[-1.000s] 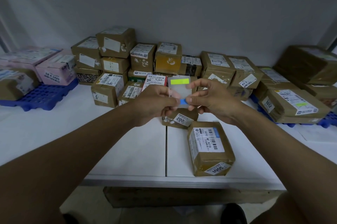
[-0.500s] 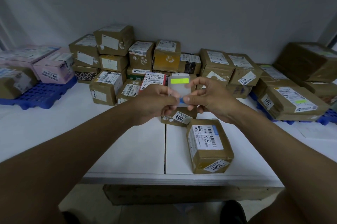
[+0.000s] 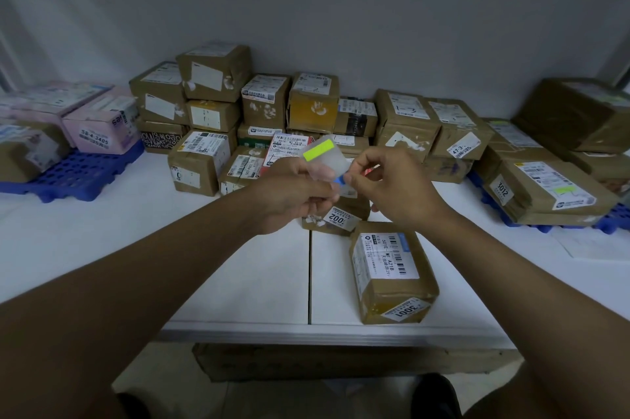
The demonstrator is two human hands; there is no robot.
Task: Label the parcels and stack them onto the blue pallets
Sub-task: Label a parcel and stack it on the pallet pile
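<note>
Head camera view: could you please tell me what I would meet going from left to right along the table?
Left blue pallet with pink boxes → middle heap of brown parcels → left hand holding the sticker sheet → right hand → right blue pallet carrying the parcel marked 3012.
</note>
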